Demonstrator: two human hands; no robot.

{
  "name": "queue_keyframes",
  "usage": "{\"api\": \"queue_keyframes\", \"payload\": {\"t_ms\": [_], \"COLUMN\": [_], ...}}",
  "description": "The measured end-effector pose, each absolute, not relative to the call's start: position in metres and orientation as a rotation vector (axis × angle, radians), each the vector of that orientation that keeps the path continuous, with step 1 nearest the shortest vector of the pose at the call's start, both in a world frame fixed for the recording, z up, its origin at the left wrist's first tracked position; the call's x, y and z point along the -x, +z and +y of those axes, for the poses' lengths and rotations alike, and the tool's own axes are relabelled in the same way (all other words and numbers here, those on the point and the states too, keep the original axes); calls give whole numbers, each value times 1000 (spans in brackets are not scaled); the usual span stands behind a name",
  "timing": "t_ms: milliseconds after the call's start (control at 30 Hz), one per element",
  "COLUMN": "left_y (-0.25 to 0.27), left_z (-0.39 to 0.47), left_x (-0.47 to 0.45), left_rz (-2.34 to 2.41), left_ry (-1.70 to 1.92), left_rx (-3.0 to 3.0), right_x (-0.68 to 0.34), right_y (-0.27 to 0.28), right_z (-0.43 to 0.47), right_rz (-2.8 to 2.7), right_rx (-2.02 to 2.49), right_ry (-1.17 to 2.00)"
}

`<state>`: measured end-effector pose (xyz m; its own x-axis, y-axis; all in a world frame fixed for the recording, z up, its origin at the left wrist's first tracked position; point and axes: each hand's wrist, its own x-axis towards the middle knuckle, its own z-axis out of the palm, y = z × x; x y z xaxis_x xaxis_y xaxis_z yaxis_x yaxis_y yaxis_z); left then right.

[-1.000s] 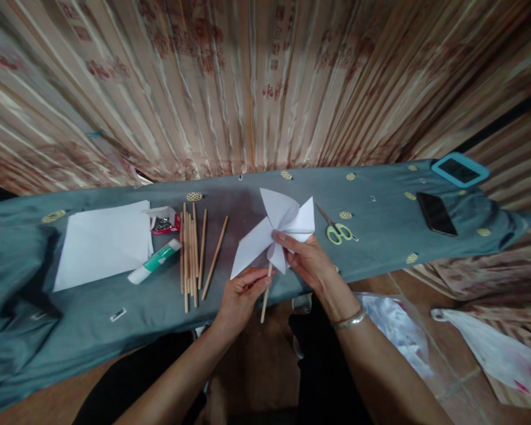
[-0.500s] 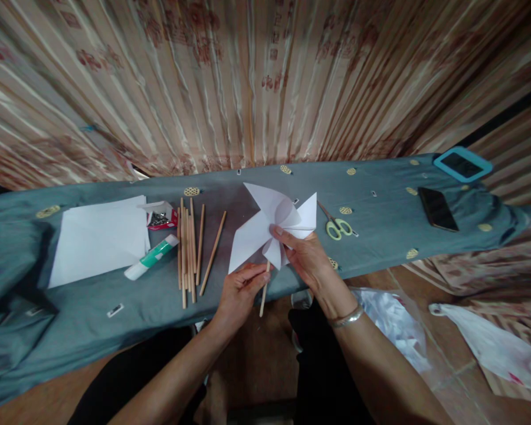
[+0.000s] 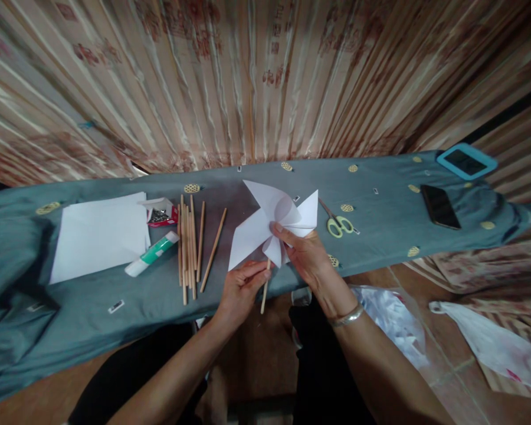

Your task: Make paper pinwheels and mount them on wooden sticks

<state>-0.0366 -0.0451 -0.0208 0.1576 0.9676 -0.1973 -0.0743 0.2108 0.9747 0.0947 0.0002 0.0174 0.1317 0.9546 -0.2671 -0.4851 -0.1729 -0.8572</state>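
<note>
A white paper pinwheel (image 3: 253, 231) is held up over the front edge of the cloth-covered table. My right hand (image 3: 304, 251) is closed on it, the thumb pressing at its centre and the other fingers hidden behind the paper. Below the blades, my left hand (image 3: 243, 289) pinches the thin wooden stick (image 3: 264, 295), whose lower end points down past the table edge. The stick's upper part disappears behind the paper, so how it joins the pinwheel is hidden.
Left of the hands lie several wooden sticks (image 3: 189, 248), a glue stick (image 3: 153, 255), a small red box of metal pins (image 3: 161, 213) and white paper sheets (image 3: 100, 236). Green-handled scissors (image 3: 338, 224), a phone (image 3: 440, 206) and a blue-framed device (image 3: 468, 161) lie right. Plastic bags (image 3: 392, 319) rest on the floor.
Both hands keep the same hold on the pinwheel and its stick. The view has shifted very slightly; nothing else has visibly moved.
</note>
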Motion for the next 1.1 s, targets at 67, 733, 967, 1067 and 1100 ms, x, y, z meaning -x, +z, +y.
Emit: {"api": "queue_keyframes", "payload": {"t_ms": [67, 733, 967, 1067, 1100], "left_y": [-21, -26, -22, -21, -21], "left_z": [-45, -45, -45, -45, -45], "left_x": [37, 38, 36, 37, 37], "left_rz": [1120, 1121, 1116, 1125, 1127], "left_ry": [994, 991, 993, 994, 988], "left_rx": [-1066, -1127, -1093, -1057, -1030], "right_x": [-95, -95, -96, -97, -97], "right_y": [18, 19, 19, 19, 19], "right_z": [0, -1, -1, -1, -1], "right_rz": [-587, -608, -621, -628, -637], "right_rx": [1074, 1093, 1085, 1075, 1065], "right_ry": [1411, 1415, 1410, 1422, 1434]}}
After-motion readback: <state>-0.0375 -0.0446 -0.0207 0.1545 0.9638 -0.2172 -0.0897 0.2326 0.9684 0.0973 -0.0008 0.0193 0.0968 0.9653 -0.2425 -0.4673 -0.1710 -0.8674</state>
